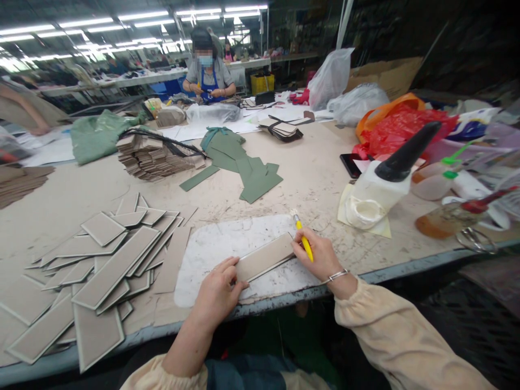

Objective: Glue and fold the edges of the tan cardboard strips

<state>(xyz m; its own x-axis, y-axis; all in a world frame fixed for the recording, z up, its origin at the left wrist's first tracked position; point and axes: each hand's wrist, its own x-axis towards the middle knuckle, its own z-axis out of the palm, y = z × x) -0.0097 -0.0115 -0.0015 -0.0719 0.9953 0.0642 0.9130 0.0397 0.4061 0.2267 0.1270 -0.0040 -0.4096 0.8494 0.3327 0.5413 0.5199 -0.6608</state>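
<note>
While the left hand (218, 290) pinches the left end of the beige strip (266, 254) over the white sheet (211, 249), the right hand (320, 255) holds its right end plus a yellow brush (304, 238); holding both, it might let the brush slip.

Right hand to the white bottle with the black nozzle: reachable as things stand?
Probably yes: the white bottle sits ahead and to the right of the right hand, with bare tabletop between them. But that hand holds a yellow-handled brush and touches the panel, so it may need freeing first.
</note>
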